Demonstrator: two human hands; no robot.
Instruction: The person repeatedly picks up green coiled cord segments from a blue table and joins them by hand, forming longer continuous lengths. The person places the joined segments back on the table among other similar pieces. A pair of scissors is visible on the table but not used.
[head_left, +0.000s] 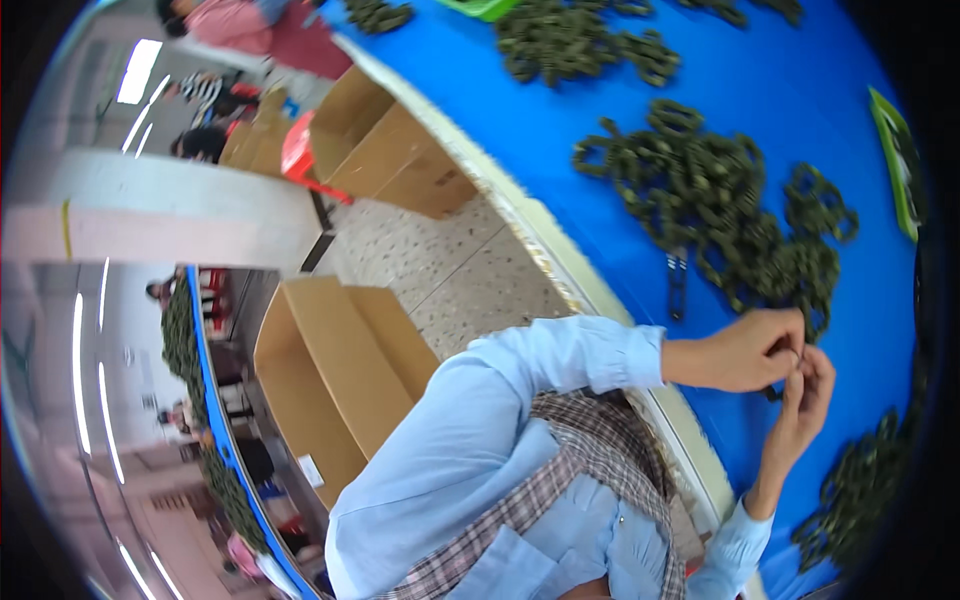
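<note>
Left hand and right hand met at right of frame, fingertips pressed together, both grips pinching a small dark green ring-shaped piece, mostly hidden | held just above blue counter | heap of dark green linked rings just above hands | open brown cardboard box lower left
</note>
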